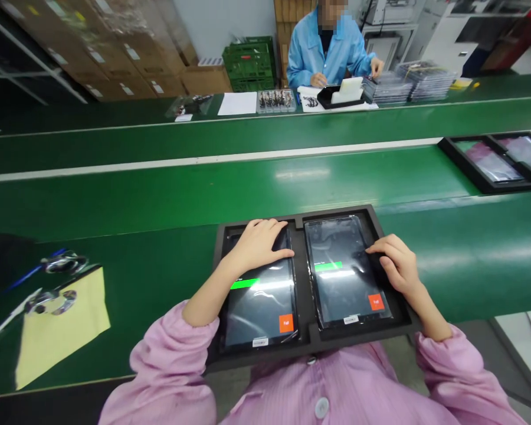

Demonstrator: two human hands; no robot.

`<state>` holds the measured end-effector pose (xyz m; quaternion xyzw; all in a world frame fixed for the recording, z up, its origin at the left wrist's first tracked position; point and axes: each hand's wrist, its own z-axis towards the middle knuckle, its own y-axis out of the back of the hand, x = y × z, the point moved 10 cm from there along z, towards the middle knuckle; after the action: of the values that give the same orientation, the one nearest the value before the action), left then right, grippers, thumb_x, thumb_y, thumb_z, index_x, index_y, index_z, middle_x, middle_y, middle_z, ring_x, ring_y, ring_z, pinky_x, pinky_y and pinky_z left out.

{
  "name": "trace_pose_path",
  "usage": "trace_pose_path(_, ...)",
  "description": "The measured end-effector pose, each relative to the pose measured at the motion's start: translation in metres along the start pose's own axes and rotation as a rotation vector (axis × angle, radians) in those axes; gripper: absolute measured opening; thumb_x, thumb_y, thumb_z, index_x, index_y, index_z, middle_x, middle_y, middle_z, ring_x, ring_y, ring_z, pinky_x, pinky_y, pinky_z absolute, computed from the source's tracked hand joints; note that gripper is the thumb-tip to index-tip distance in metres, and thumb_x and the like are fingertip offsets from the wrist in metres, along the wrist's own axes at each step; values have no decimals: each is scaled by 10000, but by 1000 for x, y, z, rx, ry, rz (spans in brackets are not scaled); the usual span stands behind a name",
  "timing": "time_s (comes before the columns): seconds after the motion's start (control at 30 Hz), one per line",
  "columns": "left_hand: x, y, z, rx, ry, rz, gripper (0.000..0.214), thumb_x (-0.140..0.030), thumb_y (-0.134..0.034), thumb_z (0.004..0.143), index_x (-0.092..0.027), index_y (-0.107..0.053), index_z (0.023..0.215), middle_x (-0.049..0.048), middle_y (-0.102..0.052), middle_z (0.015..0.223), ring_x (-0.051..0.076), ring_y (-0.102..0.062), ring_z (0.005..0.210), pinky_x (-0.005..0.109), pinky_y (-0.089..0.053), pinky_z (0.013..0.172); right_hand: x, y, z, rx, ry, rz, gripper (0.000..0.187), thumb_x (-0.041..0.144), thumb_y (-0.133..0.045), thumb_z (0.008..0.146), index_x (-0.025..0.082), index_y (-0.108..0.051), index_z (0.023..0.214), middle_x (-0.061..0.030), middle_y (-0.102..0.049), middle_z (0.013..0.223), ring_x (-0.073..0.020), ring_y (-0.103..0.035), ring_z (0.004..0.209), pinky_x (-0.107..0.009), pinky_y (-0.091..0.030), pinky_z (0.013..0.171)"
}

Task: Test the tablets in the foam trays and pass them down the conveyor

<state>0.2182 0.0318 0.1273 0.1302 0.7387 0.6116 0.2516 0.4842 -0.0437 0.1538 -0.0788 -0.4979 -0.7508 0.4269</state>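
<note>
A black tray [307, 339] with two tablets lies at the near edge of the green belt, in front of me. My left hand [259, 242] rests palm down on the upper part of the left tablet [261, 307], fingers stretched flat. My right hand [396, 265] sits at the right edge of the right tablet [340, 271], fingers bent and touching its side and the tray rim. Both screens are lit, each with a green bar and an orange square button near the bottom right corner.
A second black tray [469, 168] with bagged tablets lies far right on the belt. A yellow sheet [62, 330] and metal parts lie at my left. Across the belt a person in a blue coat [327, 47] works beside stacked trays and papers. Cardboard boxes and green crates stand behind.
</note>
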Motion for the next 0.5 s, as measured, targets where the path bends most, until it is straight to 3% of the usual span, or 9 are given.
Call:
trace_pose_path(0.13,4,-1,-5,61,-73,-70,848,-672,-614,824,-216,-395,1503,147,-567,1426,356,-497,1344,555,-250,1185,-1,-12,4,121,4,-25,551,488,-267,1029,226,-749,979,-106,-642,942,-248,-605,882,-419,-506,792)
trace_pose_path(0.27,4,-9,-13,124,-125,-81,960,-647,-666,778,-224,-288,1553,153,-484,1500,354,-416,1416,588,-132,1229,7,-19,4,176,89,-82,487,377,-324,1027,225,-779,941,-99,-629,964,-229,-591,898,-405,-484,789)
trace_pose_path(0.5,3,-19,-17,152,-185,-86,988,-611,-654,787,-244,-194,1580,163,-420,1522,371,-339,1460,629,-46,1231,5,-22,0,205,106,-126,442,313,-369,989,247,-800,915,-103,-627,1032,-239,-573,938,-425,-468,818)
